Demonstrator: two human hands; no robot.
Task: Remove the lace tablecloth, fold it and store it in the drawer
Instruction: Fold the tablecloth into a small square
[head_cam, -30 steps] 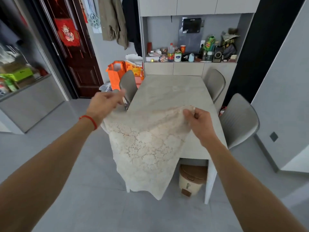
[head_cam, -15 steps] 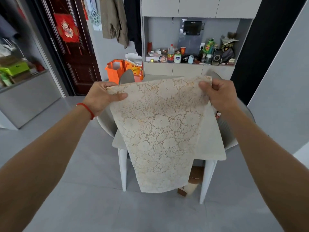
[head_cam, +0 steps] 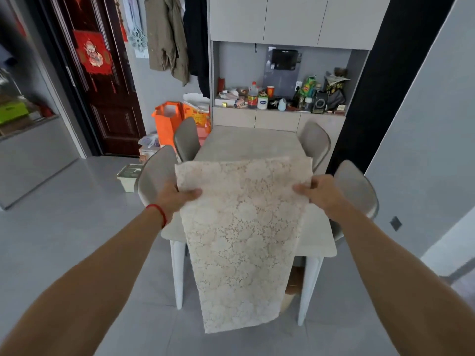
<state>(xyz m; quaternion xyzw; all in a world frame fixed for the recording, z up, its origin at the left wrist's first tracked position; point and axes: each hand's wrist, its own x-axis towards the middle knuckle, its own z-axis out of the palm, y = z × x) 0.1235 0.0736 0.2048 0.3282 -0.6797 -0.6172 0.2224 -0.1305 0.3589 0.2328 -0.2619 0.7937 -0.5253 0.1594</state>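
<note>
The lace tablecloth (head_cam: pixel 241 227) is held spread in the air over the near end of the counter (head_cam: pixel 246 142), its left edge pinched by the left hand (head_cam: pixel 177 199) and its right edge gripped by the right hand (head_cam: pixel 321 194), its lower end hanging past the counter's edge.

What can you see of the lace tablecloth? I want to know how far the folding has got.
The lace tablecloth is cream, with a floral openwork pattern, and looks thin and soft. It forms a long narrow panel, seemingly folded. Its upper end lies across the table; the rest hangs over the near edge towards the floor. The left hand and right hand grip its side edges.
</note>
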